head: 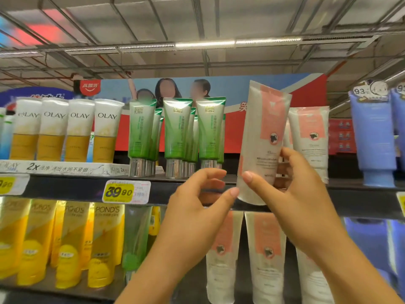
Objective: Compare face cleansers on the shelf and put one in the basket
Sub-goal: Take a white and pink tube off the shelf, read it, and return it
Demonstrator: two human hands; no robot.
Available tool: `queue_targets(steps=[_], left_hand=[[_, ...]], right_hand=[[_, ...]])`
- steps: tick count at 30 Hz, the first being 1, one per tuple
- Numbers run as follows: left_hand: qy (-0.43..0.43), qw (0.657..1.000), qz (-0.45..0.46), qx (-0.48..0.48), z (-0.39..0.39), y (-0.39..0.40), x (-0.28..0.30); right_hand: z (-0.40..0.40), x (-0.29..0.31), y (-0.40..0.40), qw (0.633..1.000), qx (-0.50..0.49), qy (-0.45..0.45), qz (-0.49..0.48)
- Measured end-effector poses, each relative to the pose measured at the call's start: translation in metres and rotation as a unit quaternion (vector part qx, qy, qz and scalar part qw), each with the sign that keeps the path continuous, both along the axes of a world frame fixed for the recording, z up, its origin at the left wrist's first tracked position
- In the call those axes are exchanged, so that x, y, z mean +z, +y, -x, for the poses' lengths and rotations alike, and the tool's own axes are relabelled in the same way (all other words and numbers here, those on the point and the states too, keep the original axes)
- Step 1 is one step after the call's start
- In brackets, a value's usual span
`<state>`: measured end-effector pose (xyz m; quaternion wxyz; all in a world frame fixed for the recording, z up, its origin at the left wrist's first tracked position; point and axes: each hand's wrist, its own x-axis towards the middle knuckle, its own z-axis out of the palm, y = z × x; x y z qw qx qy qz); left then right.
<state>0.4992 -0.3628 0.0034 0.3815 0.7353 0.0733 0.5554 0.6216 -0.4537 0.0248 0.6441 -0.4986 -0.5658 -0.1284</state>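
Between thumb and fingers of the right hand [304, 189] stands a white cleanser tube with a pink panel [264, 137], lifted off the shelf and tilted slightly, its crimped end up and its rounded cap end down. The thumb lies across the front of the tube near its lower part, and the fingertips curl round its far edge, so the hand grips the tube from its right side. The right forearm rises from the lower right corner, wrist bent a little back.

Just left of that hand, the left hand [197, 207] is raised with its fingers loosely curved and apart. Its thumb tip comes up against the tube's lower left edge; whether it truly touches cannot be told. The other fingers hold nothing. The left forearm comes up from the bottom middle.

Behind the right hand's fingers, more pink-and-white tubes [310, 137] stand on the upper shelf [87, 185]. Above and left of the left hand stand green tubes with silver caps [176, 132], and farther left a row of white and gold Olay tubes [65, 130]. A yellow price tag [126, 191] reading 39.90 sits on the shelf edge just left of the left hand. Below that, beside the left forearm, are yellow Pond's tubes [72, 242]. Under the right wrist are further pink-and-white tubes [266, 255], and to the far right of the right hand, blue tubes [372, 137].
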Motion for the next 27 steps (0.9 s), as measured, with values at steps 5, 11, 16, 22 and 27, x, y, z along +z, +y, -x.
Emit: queue_targets(steps=[5,11,16,22,27], left_hand=[[-0.017,0.989,0.084,-0.120,-0.008,-0.027,-0.051],[-0.037,0.954,0.245,-0.170,-0.011,-0.065,-0.110],[-0.069,0.906,0.355,-0.219,-0.012,-0.102,-0.147],[-0.085,0.866,0.421,-0.255,-0.005,-0.141,-0.179],[-0.085,0.845,0.458,-0.262,0.004,-0.161,-0.197]], right_hand=[[0.007,-0.044,-0.016,0.998,0.042,0.040,0.034],[0.011,-0.101,-0.043,0.986,0.090,0.121,0.070],[0.017,-0.141,-0.070,0.971,0.101,0.190,0.102],[0.025,-0.172,-0.101,0.959,0.107,0.234,0.121],[0.033,-0.190,-0.120,0.940,0.138,0.278,0.143]])
